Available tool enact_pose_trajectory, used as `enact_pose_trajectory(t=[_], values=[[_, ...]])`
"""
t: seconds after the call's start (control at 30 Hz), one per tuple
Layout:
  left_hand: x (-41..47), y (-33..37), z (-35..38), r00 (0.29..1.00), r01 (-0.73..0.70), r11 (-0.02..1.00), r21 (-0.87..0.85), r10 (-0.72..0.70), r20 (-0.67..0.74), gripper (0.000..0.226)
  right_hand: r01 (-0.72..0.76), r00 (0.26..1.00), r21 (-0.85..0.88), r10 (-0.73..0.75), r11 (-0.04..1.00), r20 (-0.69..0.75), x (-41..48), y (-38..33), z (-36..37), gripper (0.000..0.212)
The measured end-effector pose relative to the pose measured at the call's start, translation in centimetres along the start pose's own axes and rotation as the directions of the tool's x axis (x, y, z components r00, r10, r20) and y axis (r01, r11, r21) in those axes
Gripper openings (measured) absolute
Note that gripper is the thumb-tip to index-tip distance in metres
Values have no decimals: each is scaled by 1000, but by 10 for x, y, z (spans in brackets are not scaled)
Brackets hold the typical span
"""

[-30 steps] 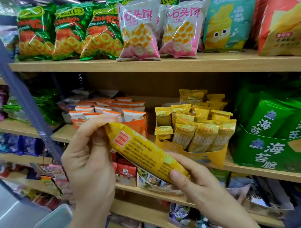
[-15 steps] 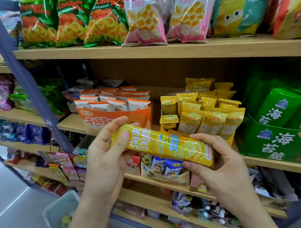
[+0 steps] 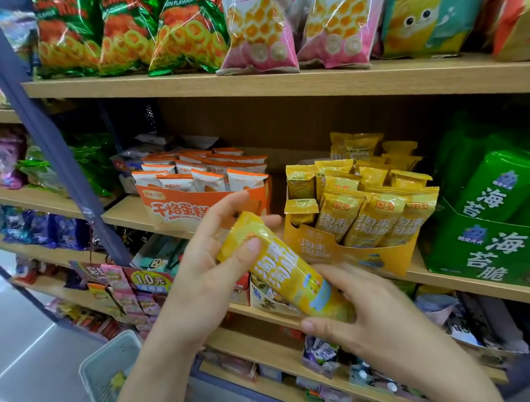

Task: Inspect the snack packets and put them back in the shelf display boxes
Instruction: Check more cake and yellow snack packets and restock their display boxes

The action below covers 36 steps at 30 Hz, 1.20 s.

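A long yellow snack packet (image 3: 285,273) lies slanted between my two hands, its upper end to the left. My left hand (image 3: 207,265) grips that upper end with the thumb pressed on its front. My right hand (image 3: 368,309) holds the lower end from below and the side. Just behind the packet, on the middle shelf, stands the yellow display box (image 3: 346,251) filled with several matching yellow packets. An orange display box (image 3: 179,210) with several orange-and-white packets stands to its left.
A green seaweed-snack box (image 3: 484,247) fills the right of the middle shelf. The upper shelf (image 3: 292,81) carries green, pink and yellow bags. Lower shelves hold small packets and a price tag (image 3: 150,279). A pale basket (image 3: 107,366) sits on the floor at the lower left.
The yellow packet has turned from nearly level to slanting down to the right. My right hand has dropped lower and my left hand has risen toward the orange box.
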<state>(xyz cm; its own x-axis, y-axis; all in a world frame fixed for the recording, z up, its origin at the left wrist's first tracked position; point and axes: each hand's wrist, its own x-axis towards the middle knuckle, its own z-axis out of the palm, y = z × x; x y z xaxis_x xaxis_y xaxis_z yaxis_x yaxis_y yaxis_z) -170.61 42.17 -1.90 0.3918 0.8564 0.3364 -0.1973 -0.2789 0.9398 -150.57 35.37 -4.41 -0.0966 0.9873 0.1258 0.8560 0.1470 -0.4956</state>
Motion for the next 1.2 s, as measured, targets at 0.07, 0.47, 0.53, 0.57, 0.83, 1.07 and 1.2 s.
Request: enact_pose_trajectory(t=[0.07, 0.47, 0.53, 0.57, 0.83, 1.07, 1.2], values=[[-1, 0, 6, 994, 18, 999, 49, -23, 111, 49, 51, 999, 227, -50, 973, -12, 6, -12, 4, 55], [-4, 2, 10, 986, -154, 960, 233, 165, -29, 25, 134, 868, 79, -79, 988, -490, 10, -20, 29, 45], [-4, -1, 10, 963, -236, 912, 336, 265, -44, 21, 135, 872, 76, -82, 988, -482, 8, -21, 28, 46], [-5, -2, 9, 944, -295, 879, 375, 329, -28, 19, 146, 895, 126, -77, 981, -440, 6, -22, 25, 45], [-17, -7, 10, 861, -497, 800, 337, 504, 73, 12, 229, 973, 783, -139, 578, -183, 8, -35, 12, 48], [-36, 2, 15, 973, -159, 982, 101, 173, -155, 20, 329, 761, 185, -144, 926, -633, 8, -49, 24, 51], [-39, 5, 24, 959, -78, 977, 199, 128, -253, 26, 386, 702, 80, -237, 919, -672, 6, -55, 33, 43]])
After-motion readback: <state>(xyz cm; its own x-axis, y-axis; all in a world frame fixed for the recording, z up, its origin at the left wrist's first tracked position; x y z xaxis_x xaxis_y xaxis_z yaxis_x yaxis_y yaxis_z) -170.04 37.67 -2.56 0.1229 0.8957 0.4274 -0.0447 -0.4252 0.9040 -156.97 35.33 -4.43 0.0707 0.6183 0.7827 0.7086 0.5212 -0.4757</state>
